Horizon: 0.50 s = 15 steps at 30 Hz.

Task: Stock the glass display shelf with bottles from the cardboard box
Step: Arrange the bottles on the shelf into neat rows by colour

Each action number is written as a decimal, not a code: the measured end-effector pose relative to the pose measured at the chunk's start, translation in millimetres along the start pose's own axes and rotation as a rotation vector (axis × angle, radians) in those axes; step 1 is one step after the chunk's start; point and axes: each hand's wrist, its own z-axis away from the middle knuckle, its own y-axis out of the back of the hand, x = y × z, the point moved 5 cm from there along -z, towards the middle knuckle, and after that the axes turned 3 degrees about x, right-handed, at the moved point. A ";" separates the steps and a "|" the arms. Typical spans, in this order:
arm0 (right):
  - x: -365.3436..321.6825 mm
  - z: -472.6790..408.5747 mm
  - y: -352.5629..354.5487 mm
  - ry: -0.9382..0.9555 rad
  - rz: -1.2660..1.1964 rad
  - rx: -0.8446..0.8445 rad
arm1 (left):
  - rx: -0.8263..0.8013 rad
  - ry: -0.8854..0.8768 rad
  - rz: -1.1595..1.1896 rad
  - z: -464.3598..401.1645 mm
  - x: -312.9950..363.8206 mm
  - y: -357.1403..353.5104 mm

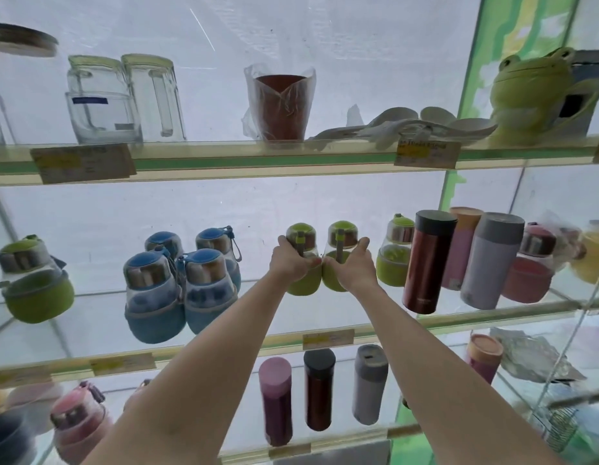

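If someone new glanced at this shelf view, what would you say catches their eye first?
Most likely the two bare arms reaching to the middle shelf, where the left hand and right hand each grip a green bottle, the left bottle and the right bottle side by side. Next, the green frog toy on the top shelf at right, and the four blue bottles clustered left of the hands.
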 end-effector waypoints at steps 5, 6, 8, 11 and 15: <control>2.4 5.8 2.5 0.037 0.030 0.025 | 0.049 -0.009 -0.036 5.0 -6.4 -4.3; 2.3 7.2 2.7 0.039 0.029 0.025 | 0.057 0.003 -0.061 5.6 -7.2 -5.8; 1.4 10.2 3.3 0.046 0.028 0.020 | 0.083 0.029 -0.121 7.4 -8.6 -8.4; 2.4 13.1 6.0 0.030 0.006 0.002 | 0.099 0.042 -0.157 8.4 -11.2 -8.5; 7.0 15.1 4.8 -0.031 -0.014 -0.017 | 0.066 0.072 -0.083 5.5 -16.3 -3.6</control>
